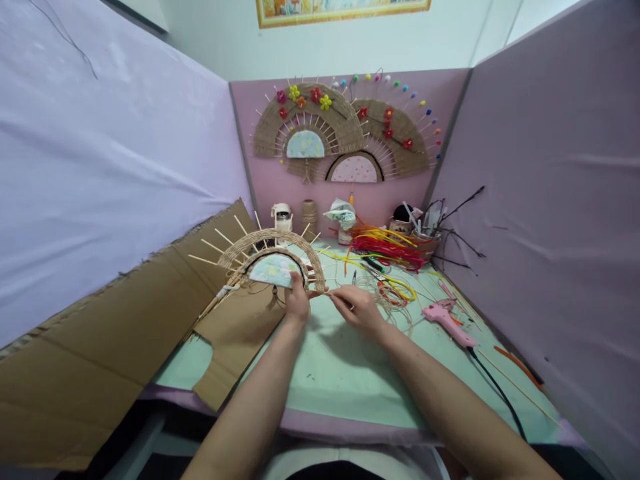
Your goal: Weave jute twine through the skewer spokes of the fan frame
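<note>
My left hand [299, 301] grips a half-round woven fan [275, 270] by its lower right part, the thumb on its light blue patterned centre. Twine is woven in a band [265, 238] across thin wooden sticks, whose bare ends poke out along the outer edge. A small tassel hangs under the fan. At the fan's right lower corner my right hand [357, 305] pinches a strand of twine [327, 293] between thumb and fingers. Loose loops of twine [393, 310] lie on the table just right of that hand.
A pink glue gun [449, 321] with a black cord lies at the right. Behind are red and yellow pipe cleaners [387, 248], a twine spool [309, 217], jars and a pot of twigs [429, 243]. Cardboard [240, 333] covers the left side. Finished fans [310, 120] hang on the back panel.
</note>
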The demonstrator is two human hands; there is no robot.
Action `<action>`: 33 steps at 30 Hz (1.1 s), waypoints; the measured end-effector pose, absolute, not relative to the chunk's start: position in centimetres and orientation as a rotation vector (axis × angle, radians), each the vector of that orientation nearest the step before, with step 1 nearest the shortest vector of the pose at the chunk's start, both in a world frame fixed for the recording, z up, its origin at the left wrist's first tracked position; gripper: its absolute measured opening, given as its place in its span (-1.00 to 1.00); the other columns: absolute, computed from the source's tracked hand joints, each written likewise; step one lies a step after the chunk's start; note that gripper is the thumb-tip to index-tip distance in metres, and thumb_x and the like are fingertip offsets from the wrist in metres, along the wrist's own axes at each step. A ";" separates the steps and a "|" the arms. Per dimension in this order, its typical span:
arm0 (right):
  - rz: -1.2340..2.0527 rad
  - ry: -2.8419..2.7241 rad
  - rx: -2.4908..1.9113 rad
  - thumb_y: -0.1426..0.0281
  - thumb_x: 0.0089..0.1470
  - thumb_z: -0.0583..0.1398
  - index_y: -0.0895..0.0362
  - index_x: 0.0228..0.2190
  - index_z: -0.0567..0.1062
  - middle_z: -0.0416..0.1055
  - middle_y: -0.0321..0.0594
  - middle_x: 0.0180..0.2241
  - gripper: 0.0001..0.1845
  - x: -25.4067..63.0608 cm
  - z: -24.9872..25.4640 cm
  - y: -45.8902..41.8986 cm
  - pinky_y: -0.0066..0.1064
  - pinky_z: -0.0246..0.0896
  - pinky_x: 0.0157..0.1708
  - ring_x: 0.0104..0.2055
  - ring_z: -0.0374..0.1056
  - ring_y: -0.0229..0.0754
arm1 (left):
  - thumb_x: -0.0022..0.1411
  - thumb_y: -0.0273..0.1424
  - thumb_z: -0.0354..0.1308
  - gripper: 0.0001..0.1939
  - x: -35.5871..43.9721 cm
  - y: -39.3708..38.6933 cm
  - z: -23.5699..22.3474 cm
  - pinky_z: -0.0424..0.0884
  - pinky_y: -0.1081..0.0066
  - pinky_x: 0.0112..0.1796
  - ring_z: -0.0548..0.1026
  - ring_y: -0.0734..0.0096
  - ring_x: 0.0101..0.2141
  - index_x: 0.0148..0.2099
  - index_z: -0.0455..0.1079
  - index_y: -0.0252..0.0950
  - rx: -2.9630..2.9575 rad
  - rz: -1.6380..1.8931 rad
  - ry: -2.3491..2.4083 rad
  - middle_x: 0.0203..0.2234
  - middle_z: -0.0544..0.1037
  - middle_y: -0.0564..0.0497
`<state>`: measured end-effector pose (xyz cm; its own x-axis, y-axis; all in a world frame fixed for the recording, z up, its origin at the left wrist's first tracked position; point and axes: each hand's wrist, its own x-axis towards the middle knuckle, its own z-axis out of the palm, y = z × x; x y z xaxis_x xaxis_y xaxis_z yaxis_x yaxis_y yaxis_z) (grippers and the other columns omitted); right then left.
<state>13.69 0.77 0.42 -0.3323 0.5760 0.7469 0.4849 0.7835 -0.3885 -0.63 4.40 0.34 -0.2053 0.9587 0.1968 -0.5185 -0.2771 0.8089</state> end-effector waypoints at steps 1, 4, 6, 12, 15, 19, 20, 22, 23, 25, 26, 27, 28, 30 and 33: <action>0.107 -1.946 -0.831 0.36 0.17 0.06 0.15 -0.33 0.49 0.44 -0.17 -0.47 -0.78 14.0 0.5 0.9 -0.41 0.18 -0.37 -0.43 0.30 -0.23 | 0.00 0.10 0.06 -0.43 -0.6 4.4 0.4 0.49 0.35 -0.42 0.50 0.37 -0.45 -0.22 0.38 -0.32 0.854 1.707 0.732 -0.41 0.49 -0.05; 0.123 -1.858 -0.923 0.35 0.16 0.07 0.13 -0.37 0.48 0.45 -0.17 -0.43 -0.79 14.6 0.8 1.3 -0.40 0.17 -0.33 -0.39 0.32 -0.22 | 0.03 0.08 0.05 -0.45 -0.5 4.3 0.8 0.50 0.34 -0.41 0.48 0.39 -0.43 -0.22 0.37 -0.33 0.830 1.681 0.708 -0.37 0.49 -0.06; 0.146 -1.823 -0.969 0.33 0.15 0.08 0.13 -0.39 0.47 0.46 -0.18 -0.42 -0.79 14.8 0.7 1.5 -0.40 0.16 -0.33 -0.37 0.32 -0.21 | 0.05 0.08 0.03 -0.45 -0.5 4.2 1.0 0.50 0.32 -0.40 0.48 0.39 -0.43 -0.22 0.37 -0.33 0.813 1.658 0.700 -0.37 0.49 -0.07; 0.122 -1.740 -1.110 0.25 0.13 0.10 0.13 -0.50 0.44 0.37 -0.24 -0.52 -0.73 14.9 0.4 1.8 -0.43 0.07 -0.44 -0.48 0.22 -0.26 | 0.07 0.08 0.01 -0.46 -0.5 4.2 1.0 0.49 0.30 -0.39 0.49 0.37 -0.41 -0.21 0.37 -0.31 0.763 1.585 0.688 -0.33 0.50 -0.08; 0.106 -1.705 -1.145 0.21 0.11 0.11 0.14 -0.54 0.41 0.33 -0.26 -0.56 -0.69 15.0 0.4 1.8 -0.44 0.04 -0.47 -0.51 0.19 -0.28 | 0.07 0.08 0.01 -0.46 -0.4 4.2 0.9 0.49 0.28 -0.39 0.50 0.35 -0.40 -0.21 0.38 -0.31 0.774 1.563 0.680 -0.33 0.51 -0.09; 0.108 -1.697 -1.153 0.19 0.11 0.11 0.14 -0.54 0.41 0.33 -0.26 -0.55 -0.68 15.1 0.6 1.9 -0.45 0.04 -0.46 -0.51 0.19 -0.28 | 0.06 0.07 0.04 -0.46 -0.4 4.1 1.1 0.49 0.30 -0.37 0.50 0.37 -0.40 -0.20 0.38 -0.31 0.756 1.583 0.648 -0.34 0.52 -0.08; 0.117 -1.698 -1.159 0.19 0.11 0.10 0.14 -0.54 0.41 0.33 -0.26 -0.55 -0.68 15.1 0.6 2.0 -0.45 0.04 -0.46 -0.51 0.19 -0.28 | 0.06 0.08 0.03 -0.46 -0.5 4.1 1.3 0.49 0.31 -0.36 0.50 0.38 -0.40 -0.20 0.39 -0.31 0.740 1.581 0.637 -0.34 0.52 -0.07; 0.152 -1.697 -1.174 0.18 0.10 0.10 0.14 -0.53 0.43 0.34 -0.27 -0.56 -0.67 15.2 0.5 2.1 -0.45 0.03 -0.47 -0.51 0.18 -0.28 | 0.08 0.09 0.00 -0.44 -0.6 4.0 1.5 0.48 0.32 -0.36 0.50 0.39 -0.43 -0.21 0.39 -0.32 0.701 1.550 0.619 -0.37 0.52 -0.06; 0.176 -1.696 -1.180 0.17 0.10 0.10 0.14 -0.53 0.43 0.34 -0.28 -0.56 -0.67 15.2 0.5 2.1 -0.45 0.03 -0.47 -0.52 0.18 -0.28 | 0.08 0.10 -0.03 -0.42 -0.7 4.0 1.6 0.48 0.32 -0.36 0.50 0.39 -0.44 -0.21 0.40 -0.33 0.684 1.523 0.615 -0.39 0.52 -0.06; 0.214 -1.691 -1.188 0.16 0.10 0.10 0.14 -0.54 0.43 0.33 -0.29 -0.58 -0.66 15.2 0.4 2.3 -0.46 0.02 -0.48 -0.53 0.17 -0.29 | 0.10 0.11 -0.07 -0.40 -0.7 3.9 1.7 0.48 0.31 -0.36 0.50 0.38 -0.45 -0.20 0.41 -0.34 0.674 1.459 0.601 -0.42 0.52 -0.06; 0.220 -1.688 -1.193 0.16 0.09 0.10 0.14 -0.55 0.43 0.32 -0.30 -0.59 -0.65 15.3 0.3 2.3 -0.46 0.02 -0.49 -0.54 0.16 -0.30 | 0.10 0.11 -0.08 -0.39 -0.7 3.9 1.7 0.47 0.31 -0.36 0.50 0.37 -0.45 -0.19 0.41 -0.34 0.681 1.429 0.589 -0.41 0.52 -0.06; 0.220 -1.683 -1.198 0.15 0.09 0.10 0.14 -0.56 0.43 0.31 -0.30 -0.60 -0.64 15.3 0.3 2.4 -0.46 0.01 -0.50 -0.55 0.15 -0.30 | 0.10 0.11 -0.07 -0.40 -0.7 3.9 1.7 0.47 0.30 -0.36 0.50 0.37 -0.44 -0.15 0.41 -0.32 0.691 1.404 0.575 -0.39 0.53 -0.07; 0.216 -1.677 -1.201 0.16 0.09 0.10 0.14 -0.56 0.42 0.30 -0.31 -0.61 -0.64 15.3 0.2 2.4 -0.47 0.00 -0.51 -0.56 0.14 -0.30 | 0.11 0.09 -0.05 -0.42 -0.7 3.9 1.7 0.47 0.29 -0.36 0.50 0.37 -0.44 -0.09 0.39 -0.27 0.703 1.384 0.557 -0.35 0.53 -0.06; 0.218 -1.662 -1.197 0.16 0.08 0.10 0.15 -0.56 0.43 0.29 -0.31 -0.63 -0.64 15.4 0.1 2.5 -0.47 -0.01 -0.53 -0.57 0.13 -0.31 | 0.11 0.05 0.00 -0.46 -0.6 3.8 1.6 0.46 0.29 -0.37 0.50 0.38 -0.43 0.05 0.30 -0.12 0.720 1.343 0.520 -0.30 0.53 -0.01; 0.261 -1.635 -1.179 0.16 0.08 0.10 0.15 -0.56 0.43 0.29 -0.31 -0.63 -0.64 15.5 0.0 2.6 -0.47 0.00 -0.54 -0.57 0.14 -0.30 | 0.15 -0.03 0.02 -0.48 -0.6 3.5 1.7 0.47 0.29 -0.36 0.50 0.40 -0.42 0.14 0.17 0.02 0.723 1.248 0.505 -0.31 0.52 0.05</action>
